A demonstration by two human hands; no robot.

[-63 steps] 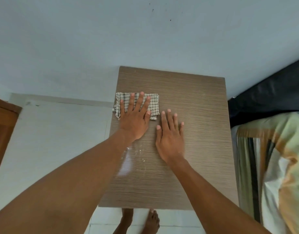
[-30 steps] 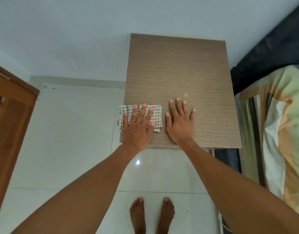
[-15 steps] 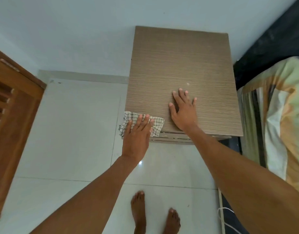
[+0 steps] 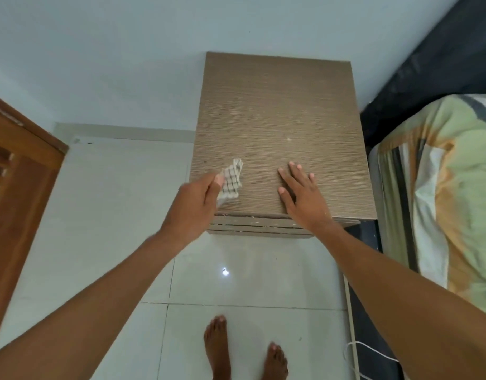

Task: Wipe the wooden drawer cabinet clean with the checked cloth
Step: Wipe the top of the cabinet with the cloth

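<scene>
At the far left a brown wooden door stands beside the pale tiled floor. The left hand is curled closed, thumb and fingers pinching the checked cloth into a bunched strip; the hand hangs at the near left corner of the wooden drawer cabinet, partly out over the floor, and the cloth rises from the grip and leans over the top's left edge. Whether the cloth touches the wood cannot be told, since it is blurred. To its right, the right hand lies flat on the cabinet top near the front edge, palm down, fingers spread and pointing toward the wall, the wrist crossing the front edge. The two hands are near each other but apart, with bare wood between them. The rest of the top is bare grained surface, with one small pale speck past the right hand's fingertips. Below the front edge, the drawer fronts show as stacked strips with pale crumbs along their upper lip. Two bare feet stand on the tiles in front. A bed with a green and orange patterned sheet sits just beside the cabinet's right side, with a white cable on the floor at its foot.
</scene>
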